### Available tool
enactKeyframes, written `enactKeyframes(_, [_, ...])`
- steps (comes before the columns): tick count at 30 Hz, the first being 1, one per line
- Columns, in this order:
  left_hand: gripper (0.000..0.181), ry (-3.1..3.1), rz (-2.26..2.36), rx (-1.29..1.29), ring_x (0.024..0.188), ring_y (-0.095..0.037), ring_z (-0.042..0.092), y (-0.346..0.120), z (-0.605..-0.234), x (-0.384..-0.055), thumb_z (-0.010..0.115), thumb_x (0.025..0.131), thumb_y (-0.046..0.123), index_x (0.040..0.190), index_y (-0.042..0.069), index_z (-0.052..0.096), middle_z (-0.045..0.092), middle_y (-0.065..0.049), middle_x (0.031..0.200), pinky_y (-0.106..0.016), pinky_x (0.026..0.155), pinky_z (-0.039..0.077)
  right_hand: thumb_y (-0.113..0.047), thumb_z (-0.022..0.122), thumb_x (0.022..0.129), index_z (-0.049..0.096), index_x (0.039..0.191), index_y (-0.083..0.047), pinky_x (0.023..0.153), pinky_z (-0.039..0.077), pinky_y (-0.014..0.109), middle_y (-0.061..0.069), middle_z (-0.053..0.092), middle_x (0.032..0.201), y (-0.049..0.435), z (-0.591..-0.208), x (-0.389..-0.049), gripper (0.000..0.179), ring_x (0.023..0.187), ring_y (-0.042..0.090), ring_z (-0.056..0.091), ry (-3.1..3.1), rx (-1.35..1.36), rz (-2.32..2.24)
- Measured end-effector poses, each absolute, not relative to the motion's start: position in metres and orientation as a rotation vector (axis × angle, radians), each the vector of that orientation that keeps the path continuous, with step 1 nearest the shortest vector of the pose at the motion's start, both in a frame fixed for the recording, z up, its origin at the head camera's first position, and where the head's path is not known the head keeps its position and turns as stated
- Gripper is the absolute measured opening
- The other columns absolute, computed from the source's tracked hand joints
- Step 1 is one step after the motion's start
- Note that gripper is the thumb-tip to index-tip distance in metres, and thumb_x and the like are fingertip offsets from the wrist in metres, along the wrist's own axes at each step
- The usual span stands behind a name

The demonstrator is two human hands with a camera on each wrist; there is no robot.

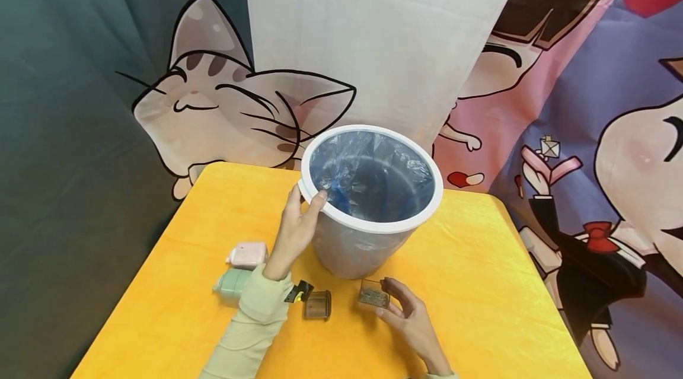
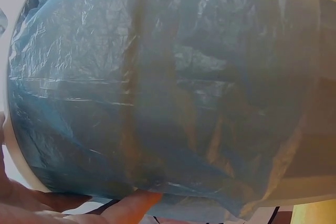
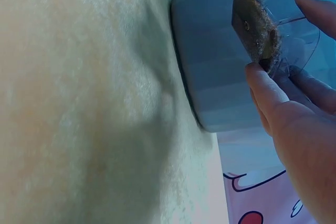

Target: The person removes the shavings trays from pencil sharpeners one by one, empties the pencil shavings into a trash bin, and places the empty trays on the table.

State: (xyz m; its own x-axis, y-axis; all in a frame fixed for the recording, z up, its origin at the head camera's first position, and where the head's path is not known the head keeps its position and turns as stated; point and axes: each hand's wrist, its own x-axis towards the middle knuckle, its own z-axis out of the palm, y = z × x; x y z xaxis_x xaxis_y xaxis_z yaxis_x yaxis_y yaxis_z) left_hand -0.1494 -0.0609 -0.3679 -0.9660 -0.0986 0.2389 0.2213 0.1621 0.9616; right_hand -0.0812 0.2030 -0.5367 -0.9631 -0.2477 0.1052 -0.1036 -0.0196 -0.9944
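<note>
White plastic rim on a tall bin [image 1: 347, 248], which stands mid-table on the yellow cloth-covered table [image 1: 480, 284], nearer the far edge than the bottles. Bluish film liner [image 1: 368, 189] covers its inside.

Left hand [image 1: 296, 228]: pinches the rim on its left side, thumb over the top, fingers against the outer wall. Pale green sleeve [image 1: 251, 319] behind it; a small black fitting [image 1: 300, 292] at the cuff.

Right hand [image 1: 408, 319]: pinches a small clear box [image 1: 373, 294] between thumb and fingertips. Box held just off the table, in front of the bin's base on the side away from the far edge. Grey-brown fluffy matter lies along its bottom. Right wrist view has the bin wall directly behind it.

Brown see-through piece [image 1: 317, 306] lies on the table left of the box, near the left cuff.

Toward the left edge: pink bottle [image 1: 249, 254] and green bottle [image 1: 233, 285], side by side, narrow ends pointing to that edge. Green one partly covered by the sleeve; contact between the two, cannot tell.

Cartoon-printed backdrop [image 1: 224, 94] beyond the far edge.
</note>
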Motion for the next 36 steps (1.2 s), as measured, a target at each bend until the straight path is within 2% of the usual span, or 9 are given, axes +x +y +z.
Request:
enactKeyframes(5, [0.061, -2.197, -1.867, -0.116, 0.129, -0.022, 0.033, -0.062, -0.381, -0.158, 0.054, 0.090, 0.040, 0.138, 0.008, 0.035, 0.040, -0.012, 0.136, -0.046, 0.108, 0.023, 0.000, 0.068, 0.078, 0.039, 0.135, -0.002, 0.098, 0.039, 0.031, 0.025, 0.041, 0.135, 0.208, -0.537, -0.080, 0.064, 0.126, 0.035, 0.038, 2.139, -0.338, -2.141])
enactKeyframes(10, [0.064, -2.178, -1.870, -0.127, 0.128, -0.021, 0.035, -0.062, -0.382, -0.159, 0.054, 0.089, 0.044, 0.138, 0.008, 0.035, 0.041, -0.012, 0.135, -0.048, 0.107, 0.024, -0.004, 0.069, 0.079, 0.040, 0.134, -0.006, 0.099, 0.038, 0.033, 0.025, 0.040, 0.136, 0.212, -0.535, -0.079, 0.063, 0.127, 0.032, 0.038, 2.136, -0.330, -2.121])
enactKeyframes(14, [0.062, -2.179, -1.886, -0.131, 0.127, -0.022, 0.036, -0.062, -0.382, -0.160, 0.055, 0.090, 0.041, 0.138, 0.008, 0.035, 0.041, -0.011, 0.135, -0.046, 0.107, 0.023, -0.005, 0.068, 0.081, 0.039, 0.134, -0.001, 0.100, 0.037, 0.032, 0.025, 0.038, 0.137, 0.219, -0.534, -0.079, 0.061, 0.128, 0.029, 0.037, 2.150, -0.365, -2.091])
enactKeyframes(20, [0.056, -2.184, -1.912, -0.115, 0.127, -0.026, 0.035, -0.061, -0.370, -0.154, 0.054, 0.092, 0.030, 0.137, 0.004, 0.035, 0.040, -0.018, 0.136, -0.047, 0.107, 0.023, 0.001, 0.064, 0.082, 0.037, 0.134, 0.003, 0.099, 0.037, 0.026, 0.022, 0.040, 0.136, 0.227, -0.534, -0.079, 0.059, 0.128, 0.028, 0.038, 2.150, -0.364, -2.121])
enactKeyframes(23, [0.053, -2.191, -1.913, -0.103, 0.127, -0.029, 0.035, -0.060, -0.358, -0.146, 0.054, 0.093, 0.026, 0.136, 0.002, 0.035, 0.040, -0.020, 0.135, -0.048, 0.106, 0.024, 0.003, 0.062, 0.083, 0.035, 0.135, 0.006, 0.099, 0.037, 0.024, 0.028, 0.036, 0.137, 0.230, -0.533, -0.078, 0.059, 0.128, 0.028, 0.037, 2.141, -0.405, -2.139])
enactKeyframes(29, [0.054, -2.218, -1.913, -0.073, 0.128, -0.029, 0.034, -0.058, -0.347, -0.138, 0.053, 0.093, 0.025, 0.137, 0.002, 0.033, 0.038, -0.018, 0.136, -0.046, 0.106, 0.026, 0.005, 0.060, 0.083, 0.032, 0.135, 0.010, 0.100, 0.037, 0.026, 0.031, 0.034, 0.137, 0.235, -0.532, -0.078, 0.059, 0.128, 0.034, 0.036, 2.114, -0.451, -2.167])
enactKeyframes(36, [0.054, -2.201, -1.915, -0.070, 0.128, -0.030, 0.035, -0.059, -0.348, -0.138, 0.054, 0.092, 0.024, 0.137, 0.002, 0.033, 0.039, -0.019, 0.136, -0.047, 0.106, 0.026, 0.006, 0.059, 0.083, 0.032, 0.134, 0.012, 0.099, 0.037, 0.025, 0.034, 0.034, 0.135, 0.239, -0.529, -0.077, 0.058, 0.126, 0.031, 0.039, 2.134, -0.454, -2.162])
